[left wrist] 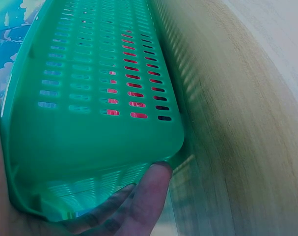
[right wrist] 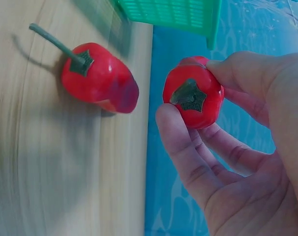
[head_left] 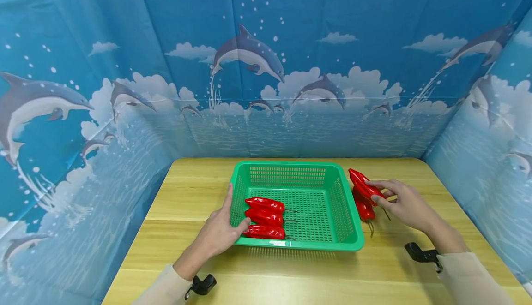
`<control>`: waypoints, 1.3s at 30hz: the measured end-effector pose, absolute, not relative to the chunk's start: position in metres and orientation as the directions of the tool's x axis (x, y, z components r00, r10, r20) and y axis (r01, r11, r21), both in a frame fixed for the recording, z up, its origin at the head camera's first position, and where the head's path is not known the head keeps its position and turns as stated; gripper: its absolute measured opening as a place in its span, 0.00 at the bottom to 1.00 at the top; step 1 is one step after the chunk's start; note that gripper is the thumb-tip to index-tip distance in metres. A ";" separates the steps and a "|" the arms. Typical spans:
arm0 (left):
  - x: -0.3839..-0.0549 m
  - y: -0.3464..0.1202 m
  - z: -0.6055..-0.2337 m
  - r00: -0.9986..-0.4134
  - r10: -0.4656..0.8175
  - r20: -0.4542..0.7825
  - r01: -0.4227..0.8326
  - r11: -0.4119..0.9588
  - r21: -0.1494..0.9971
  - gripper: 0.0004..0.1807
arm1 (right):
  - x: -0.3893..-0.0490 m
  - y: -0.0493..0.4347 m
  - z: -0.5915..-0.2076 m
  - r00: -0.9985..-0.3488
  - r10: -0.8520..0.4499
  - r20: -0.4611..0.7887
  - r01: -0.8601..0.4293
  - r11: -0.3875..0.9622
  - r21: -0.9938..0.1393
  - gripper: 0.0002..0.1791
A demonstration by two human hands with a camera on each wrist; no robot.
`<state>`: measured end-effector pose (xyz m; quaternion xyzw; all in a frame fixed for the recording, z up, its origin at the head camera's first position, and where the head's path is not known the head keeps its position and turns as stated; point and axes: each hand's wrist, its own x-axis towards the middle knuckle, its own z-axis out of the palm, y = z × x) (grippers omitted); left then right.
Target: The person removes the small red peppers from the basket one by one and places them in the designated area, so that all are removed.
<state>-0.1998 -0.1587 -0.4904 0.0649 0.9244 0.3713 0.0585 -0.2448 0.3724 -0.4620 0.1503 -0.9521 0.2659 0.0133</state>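
A green plastic basket [head_left: 299, 245] with slotted walls sits on the table. Three red peppers with thin green stems lie side by side in its left half, the middle pepper [head_left: 263, 216] among them. My left hand [head_left: 220, 231] grips the basket's left front corner, thumb over the rim and other fingers against the outside wall; fingertips [left wrist: 151, 191] show there in the left wrist view. Right of the basket, my right hand [head_left: 401, 201] pinches a red pepper [right wrist: 195, 98] between thumb and fingers, raised off the table. Below it another red pepper [right wrist: 102, 76] lies on the wood, partly hidden in the head view.
The wooden table [head_left: 166, 240] has rounded far corners. A blue curtain [head_left: 266, 129] printed with dolphins and clouds hangs behind it and along both sides. Dark camera mounts [head_left: 421, 253] are strapped at both wrists.
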 end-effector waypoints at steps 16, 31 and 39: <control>-0.198 -0.158 -0.493 -0.987 0.155 -0.050 0.079 0.721 0.689 0.66 | -0.239 0.390 -0.475 -0.966 -0.240 0.092 -0.253 0.823 -0.509 0.29; -0.198 -0.158 -0.494 -0.987 0.153 -0.040 0.085 0.728 0.681 0.65 | -0.236 0.398 -0.485 -0.978 -0.199 0.068 -0.206 0.837 -0.507 0.29; -0.198 -0.158 -0.494 -0.987 0.156 -0.041 0.086 0.724 0.684 0.65 | -0.234 0.400 -0.490 -0.983 -0.167 0.070 -0.179 0.833 -0.524 0.28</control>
